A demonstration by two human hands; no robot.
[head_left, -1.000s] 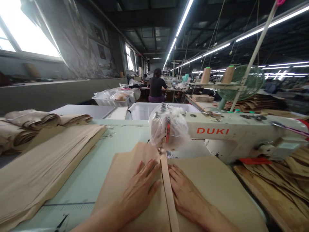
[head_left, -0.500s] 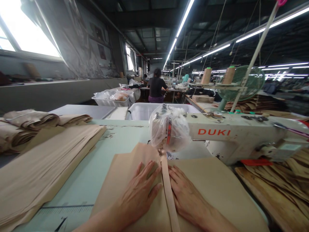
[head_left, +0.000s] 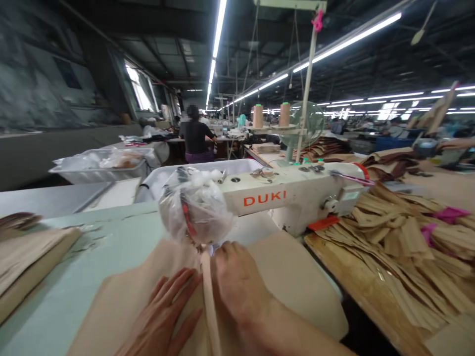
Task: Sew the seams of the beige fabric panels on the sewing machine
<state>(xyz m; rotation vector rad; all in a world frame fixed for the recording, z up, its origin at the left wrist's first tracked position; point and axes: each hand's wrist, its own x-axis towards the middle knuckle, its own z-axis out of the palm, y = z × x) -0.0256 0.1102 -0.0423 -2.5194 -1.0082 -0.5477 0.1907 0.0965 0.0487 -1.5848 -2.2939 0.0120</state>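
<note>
My left hand lies flat on a beige fabric panel, its fingers spread left of a narrow lighter fabric strip. Right of that strip, my right hand is closed, its fingers curled down at the fabric close to the presser foot; the fingertips are partly hidden. The strip runs from the presser foot toward me, between both hands. Above it stands a white sewing machine marked DUKI, its head wrapped in a clear plastic bag.
A folded beige fabric stack lies on the pale green table at left. Many beige strips cover a wooden board at right. Behind the machine are a white bin, thread cones, and a seated person.
My view has turned to the right, so the machine sits further left. My right hand has gone from flat to curled, nearer the presser foot. My left hand stays flat on the fabric.
</note>
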